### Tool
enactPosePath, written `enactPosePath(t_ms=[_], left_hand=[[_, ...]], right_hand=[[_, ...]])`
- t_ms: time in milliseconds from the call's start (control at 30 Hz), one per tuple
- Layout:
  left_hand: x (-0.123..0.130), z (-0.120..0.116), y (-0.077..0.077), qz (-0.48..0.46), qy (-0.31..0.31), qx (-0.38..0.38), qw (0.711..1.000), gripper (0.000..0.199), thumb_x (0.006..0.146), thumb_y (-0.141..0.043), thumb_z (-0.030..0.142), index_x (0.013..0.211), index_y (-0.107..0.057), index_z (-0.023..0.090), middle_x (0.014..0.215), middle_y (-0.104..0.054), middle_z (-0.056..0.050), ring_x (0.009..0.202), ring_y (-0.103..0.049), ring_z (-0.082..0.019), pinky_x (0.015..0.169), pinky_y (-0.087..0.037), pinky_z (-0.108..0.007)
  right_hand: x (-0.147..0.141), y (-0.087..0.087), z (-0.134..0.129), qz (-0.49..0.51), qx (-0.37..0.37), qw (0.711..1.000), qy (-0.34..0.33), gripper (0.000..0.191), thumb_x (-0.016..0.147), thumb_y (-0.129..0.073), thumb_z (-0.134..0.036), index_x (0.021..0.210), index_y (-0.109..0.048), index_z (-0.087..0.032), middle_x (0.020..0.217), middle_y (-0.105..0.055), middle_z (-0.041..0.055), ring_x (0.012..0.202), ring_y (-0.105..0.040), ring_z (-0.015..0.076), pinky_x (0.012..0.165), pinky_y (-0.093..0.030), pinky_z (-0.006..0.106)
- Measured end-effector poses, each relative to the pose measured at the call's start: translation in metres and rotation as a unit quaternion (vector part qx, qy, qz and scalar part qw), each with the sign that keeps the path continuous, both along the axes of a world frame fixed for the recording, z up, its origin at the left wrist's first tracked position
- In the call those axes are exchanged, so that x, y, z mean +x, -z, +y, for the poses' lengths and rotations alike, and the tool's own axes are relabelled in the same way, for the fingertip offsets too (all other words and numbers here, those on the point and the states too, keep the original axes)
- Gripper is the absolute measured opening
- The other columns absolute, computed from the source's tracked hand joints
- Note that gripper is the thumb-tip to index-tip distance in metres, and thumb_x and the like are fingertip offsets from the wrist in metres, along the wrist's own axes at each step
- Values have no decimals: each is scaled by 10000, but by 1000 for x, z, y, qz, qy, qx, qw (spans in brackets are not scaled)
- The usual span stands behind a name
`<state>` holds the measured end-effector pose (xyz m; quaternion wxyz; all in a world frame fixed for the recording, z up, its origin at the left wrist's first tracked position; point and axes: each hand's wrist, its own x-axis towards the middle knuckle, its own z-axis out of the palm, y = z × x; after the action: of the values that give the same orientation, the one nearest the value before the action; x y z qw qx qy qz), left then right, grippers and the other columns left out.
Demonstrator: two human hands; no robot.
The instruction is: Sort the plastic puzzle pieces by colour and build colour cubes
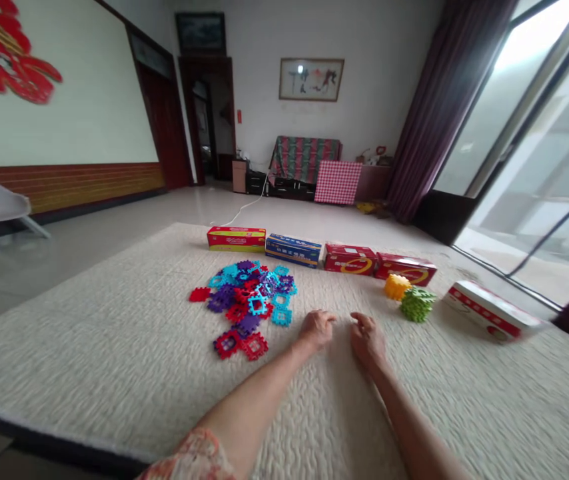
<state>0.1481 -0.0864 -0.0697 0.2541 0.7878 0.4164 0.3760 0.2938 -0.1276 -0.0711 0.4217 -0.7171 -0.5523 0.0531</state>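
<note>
My left hand (318,328) is over the quilted cover, its fingers loosely bent and pointing right, with nothing seen in them. Facing it across a small gap is my right hand (367,337), fingers partly stretched toward the left, also without anything visible. To the left of my left hand lies a heap of notched interlocking square pieces (248,325) in red, purple and light blue, some framed with hollow middles. Beyond my right hand, to its right, stand a green assembled block (417,305) and a yellow assembled block (397,287), close together.
Along the far side stand a red-and-yellow box (236,239), a blue box (293,250), a dark red box (350,259) and another red box (406,269). A white-and-red box (492,311) lies at the right. The quilted cover (114,347) has a front-left edge.
</note>
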Motion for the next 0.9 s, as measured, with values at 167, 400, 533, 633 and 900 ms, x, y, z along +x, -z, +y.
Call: enactPosePath(t_ms=[167,400,533,633,900], left_hand=[[-100,17,-26,-3,-95,102,990,359,807,-419,107,1019,-696,191,1034,-710,-75,1004,-634,-187,955,-466,-317],[-269,63,-30,86,-388,19,917,348,818,-458,211,1098,-661,169,1166,-662,-119,1113,-583,-241,971,-417,-336],[-294,77,-16,117,-426,-16,897,321,816,-507,330,1038,-685,182,1107,-675,-151,1074,-586,-293,904,-423,-380],[-283,82,-6,143,-405,-1,903,303,829,-496,337,1029,-691,219,1121,-677,-109,1092,-574,-258,929,-399,-344],[-249,87,-6,87,-379,7,921,309,835,-489,302,1026,-700,181,1085,-699,-107,1059,-610,-238,954,-410,-323]], right_hand=[[-60,-2,16,30,12,999,-44,441,749,-431,-321,1091,-643,-142,898,-623,89,789,-593,204,751,-457,338],[-94,-1,40,30,28,995,-95,460,794,-460,-418,1136,-608,-148,1043,-633,120,921,-602,239,831,-448,375],[-89,0,45,39,26,994,-96,462,810,-444,-429,1135,-607,-144,1008,-652,122,921,-611,243,836,-451,377],[-88,-1,45,25,20,994,-100,466,814,-433,-439,1120,-616,-139,974,-667,121,890,-620,238,827,-456,375],[-90,-4,43,11,17,992,-127,467,815,-437,-447,1114,-614,-134,1050,-673,136,946,-631,245,856,-461,373]])
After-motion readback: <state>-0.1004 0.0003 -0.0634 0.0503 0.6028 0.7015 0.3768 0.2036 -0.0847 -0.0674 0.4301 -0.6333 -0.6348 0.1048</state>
